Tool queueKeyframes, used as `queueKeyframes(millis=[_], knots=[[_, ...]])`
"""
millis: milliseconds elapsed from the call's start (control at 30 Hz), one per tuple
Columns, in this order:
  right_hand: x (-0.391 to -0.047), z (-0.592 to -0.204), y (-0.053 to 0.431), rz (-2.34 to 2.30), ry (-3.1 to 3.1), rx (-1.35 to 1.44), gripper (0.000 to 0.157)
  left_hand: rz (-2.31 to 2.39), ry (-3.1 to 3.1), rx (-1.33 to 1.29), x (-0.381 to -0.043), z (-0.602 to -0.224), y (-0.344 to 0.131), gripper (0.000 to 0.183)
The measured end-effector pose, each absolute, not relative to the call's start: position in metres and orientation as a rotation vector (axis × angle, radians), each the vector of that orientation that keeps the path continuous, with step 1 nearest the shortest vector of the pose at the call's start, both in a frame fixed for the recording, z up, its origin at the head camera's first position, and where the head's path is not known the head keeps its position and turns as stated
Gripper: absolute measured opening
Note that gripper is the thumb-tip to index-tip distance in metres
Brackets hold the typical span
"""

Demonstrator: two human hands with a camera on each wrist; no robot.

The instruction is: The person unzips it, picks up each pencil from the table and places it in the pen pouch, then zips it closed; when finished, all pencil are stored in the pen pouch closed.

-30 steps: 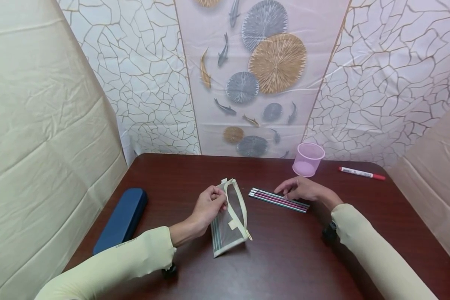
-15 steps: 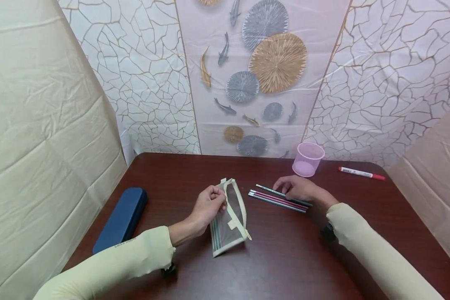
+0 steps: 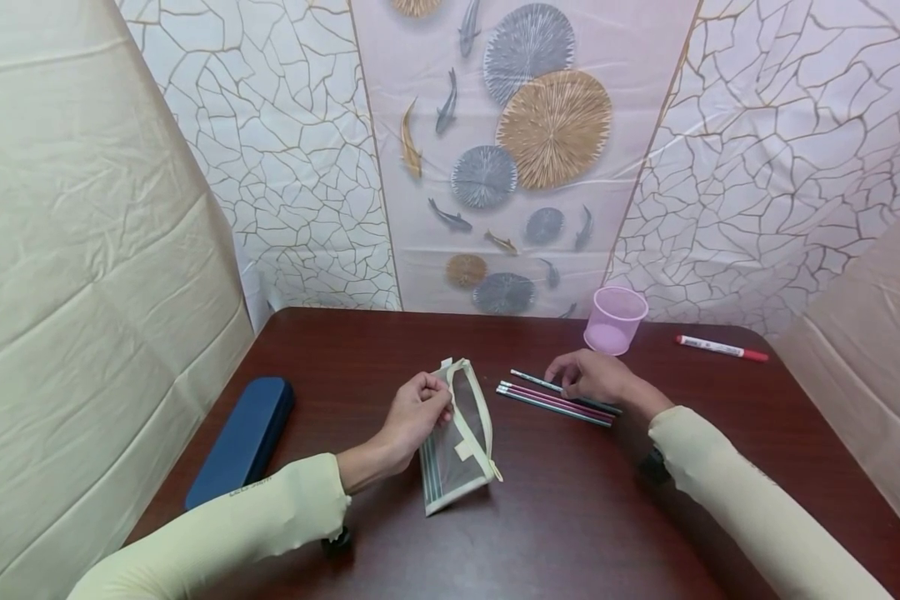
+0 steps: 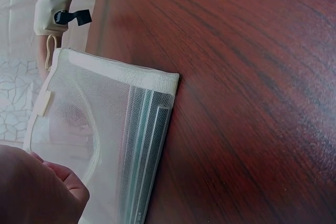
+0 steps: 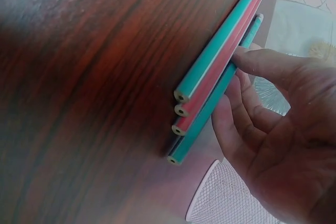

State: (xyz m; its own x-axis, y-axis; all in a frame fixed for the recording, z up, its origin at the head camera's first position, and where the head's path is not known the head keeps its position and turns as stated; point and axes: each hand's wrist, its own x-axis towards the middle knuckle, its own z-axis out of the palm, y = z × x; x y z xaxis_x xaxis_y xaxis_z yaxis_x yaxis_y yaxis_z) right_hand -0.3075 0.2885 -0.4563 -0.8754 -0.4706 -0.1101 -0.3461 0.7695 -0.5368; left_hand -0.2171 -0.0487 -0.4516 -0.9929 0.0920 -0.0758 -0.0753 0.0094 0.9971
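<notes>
My left hand [image 3: 408, 421] pinches the rim of a cream-edged mesh zip pouch [image 3: 453, 479], whose mouth gapes open toward the right. Through the mesh in the left wrist view, several long striped shapes like pencils [image 4: 142, 145] show along the pouch's lower side. Thumb and fingers of my right hand [image 3: 600, 377] pinch a green pencil [image 5: 202, 124] at the far side of a small row. Beside it lie two red pencils [image 5: 223, 69] and another green pencil [image 5: 210, 61], unsharpened ends toward the right wrist camera. At the eraser end, the pinched pencil stands apart from the row.
Behind the right hand stands a pink mesh cup [image 3: 617, 321]. A red-capped white marker [image 3: 720, 347] lies at the back right of the dark wooden table [image 3: 570, 533]. To the left of the left arm is a dark blue case [image 3: 243, 437]. Patterned cloth hangs behind the table.
My right hand has taken the far green pencil and shifted it slightly away from the row, opening a gap at the eraser end. The left hand and pouch stay put.
</notes>
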Motion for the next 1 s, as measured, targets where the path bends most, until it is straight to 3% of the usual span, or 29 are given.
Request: queueKeyframes(millis=[567, 800, 1000], knots=[[-0.305, -0.438, 0.266, -0.730, 2.849, -0.747, 0.032, 2.128, 2.138, 0.026, -0.216, -0.450, -0.048, 0.010], [-0.283, -0.421, 0.232, -1.084, 2.872, -0.819, 0.047, 2.133, 2.130, 0.027, -0.216, -0.451, -0.049, 0.010], [-0.263, -0.411, 0.207, -1.463, 2.702, -0.696, 0.050, 2.133, 2.131, 0.028, -0.215, -0.451, -0.047, 0.010]])
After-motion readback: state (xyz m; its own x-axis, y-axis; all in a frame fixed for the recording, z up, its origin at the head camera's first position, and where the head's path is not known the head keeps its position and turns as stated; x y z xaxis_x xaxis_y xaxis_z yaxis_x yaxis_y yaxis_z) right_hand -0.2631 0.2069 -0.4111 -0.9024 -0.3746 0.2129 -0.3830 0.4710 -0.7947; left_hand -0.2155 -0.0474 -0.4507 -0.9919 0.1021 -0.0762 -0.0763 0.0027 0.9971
